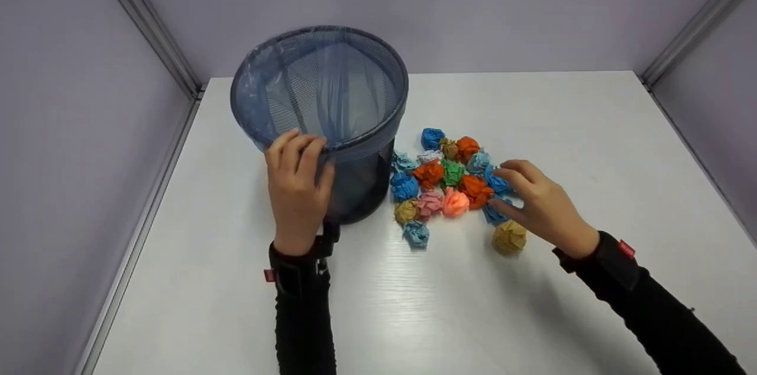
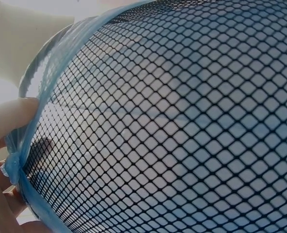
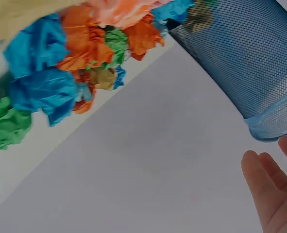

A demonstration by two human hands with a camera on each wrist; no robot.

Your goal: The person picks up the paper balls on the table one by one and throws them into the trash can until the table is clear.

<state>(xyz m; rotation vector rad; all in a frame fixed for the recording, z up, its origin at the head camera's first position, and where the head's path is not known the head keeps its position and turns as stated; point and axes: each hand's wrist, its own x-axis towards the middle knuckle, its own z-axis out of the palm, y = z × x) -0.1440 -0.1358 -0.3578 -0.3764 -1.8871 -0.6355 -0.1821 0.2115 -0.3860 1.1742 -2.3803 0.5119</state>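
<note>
A dark mesh wastebasket leans slightly on the left of the table, lined with a translucent blue plastic bag folded over its rim. My left hand grips the near rim; in the left wrist view its thumb lies against the bag's edge and a knotted tuft of bag sits beside the fingers. To the basket's right lies a heap of crumpled paper balls, among them a green one and a salmon one. Over the heap's right side hovers my right hand, fingers apart, holding nothing.
A tan paper ball lies on the near side of the heap, below the right hand. A light blue ball marks the heap's near left end. Pale panels with metal corner posts enclose the white table at the back and sides.
</note>
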